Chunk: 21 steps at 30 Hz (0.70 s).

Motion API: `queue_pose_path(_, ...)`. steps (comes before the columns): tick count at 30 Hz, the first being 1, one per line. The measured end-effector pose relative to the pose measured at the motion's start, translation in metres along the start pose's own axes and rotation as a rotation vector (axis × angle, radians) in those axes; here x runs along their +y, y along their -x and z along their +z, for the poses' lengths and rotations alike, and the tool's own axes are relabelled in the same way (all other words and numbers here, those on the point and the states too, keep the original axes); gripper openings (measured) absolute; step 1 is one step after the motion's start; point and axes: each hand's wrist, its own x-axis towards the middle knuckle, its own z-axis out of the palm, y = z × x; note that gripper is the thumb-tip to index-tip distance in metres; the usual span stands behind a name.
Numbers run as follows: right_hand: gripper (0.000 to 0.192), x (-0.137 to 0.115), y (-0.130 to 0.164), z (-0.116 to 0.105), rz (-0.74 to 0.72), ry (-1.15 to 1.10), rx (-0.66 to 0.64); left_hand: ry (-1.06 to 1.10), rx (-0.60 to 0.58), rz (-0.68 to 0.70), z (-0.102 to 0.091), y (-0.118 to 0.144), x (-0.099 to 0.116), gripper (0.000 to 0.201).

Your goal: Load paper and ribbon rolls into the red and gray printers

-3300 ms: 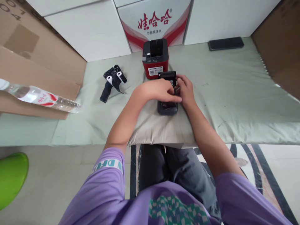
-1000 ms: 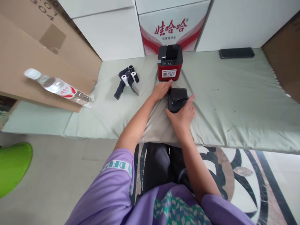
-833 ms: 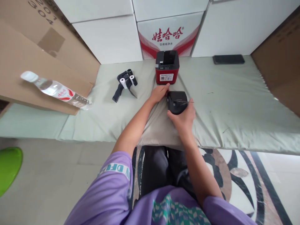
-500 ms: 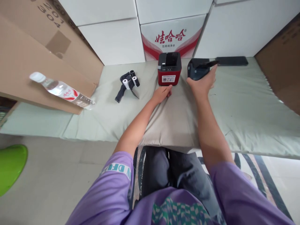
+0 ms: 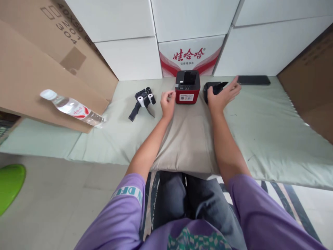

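A small printer (image 5: 186, 96), red below with a black top and a white label on its front, stands upright in front of me. My left hand (image 5: 168, 104) is beside its left front edge, fingers loosely curled with a gap to the thumb and nothing visible in them. To the printer's right sits a squat black device (image 5: 208, 91), its flap raised. My right hand (image 5: 221, 100) is spread at this device's front right, the thumb against or very near it. The hand hides part of the device. A black phone-like slab (image 5: 253, 80) lies beyond the right fingertips.
Small white and black paper rolls (image 5: 141, 101) rest on a black stand-like piece (image 5: 134, 111) at left. A water bottle (image 5: 75, 108) lies near a cardboard box (image 5: 33, 83). White boxes (image 5: 130, 57) line the back; another brown box (image 5: 309, 80) is at right. Pale cloth covers the table (image 5: 260, 139).
My left hand has risen from the printer's front foot to its left side. My right hand has loosened from the black device, fingers now spread. The view has tilted slightly upward.
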Motion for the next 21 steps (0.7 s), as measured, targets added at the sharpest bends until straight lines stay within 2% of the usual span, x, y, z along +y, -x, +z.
queue_pose_path(2,0.085,0.000,-0.001,0.006,-0.191,-0.131,0.002,0.089,-0.012,-0.089,0.001,-0.017,-0.008,0.059)
queue_pose_path(4,0.077,0.003,0.000,0.024,-0.308,-0.247,-0.046,0.196,-0.119,-0.159,0.007,-0.031,-0.014,0.081)
queue_pose_path(7,0.086,0.009,0.006,0.063,-0.308,-0.321,-0.158,0.312,-0.278,-0.216,0.019,-0.044,-0.019,0.098)
queue_pose_path(10,0.106,0.014,0.016,0.086,-0.285,-0.303,-0.330,0.333,-0.323,-0.236,0.030,-0.044,-0.022,0.089)
queue_pose_path(12,0.115,0.015,0.018,0.089,-0.291,-0.294,-0.398,0.352,-0.318,-0.238,0.033,-0.042,-0.024,0.089)
queue_pose_path(16,0.125,0.013,0.017,0.083,-0.341,-0.355,-0.403,0.396,-0.377,-0.194,0.033,-0.038,-0.030,0.110)
queue_pose_path(21,0.122,0.009,0.014,0.083,-0.405,-0.389,-0.397,0.403,-0.436,-0.135,0.022,-0.035,-0.022,0.120)
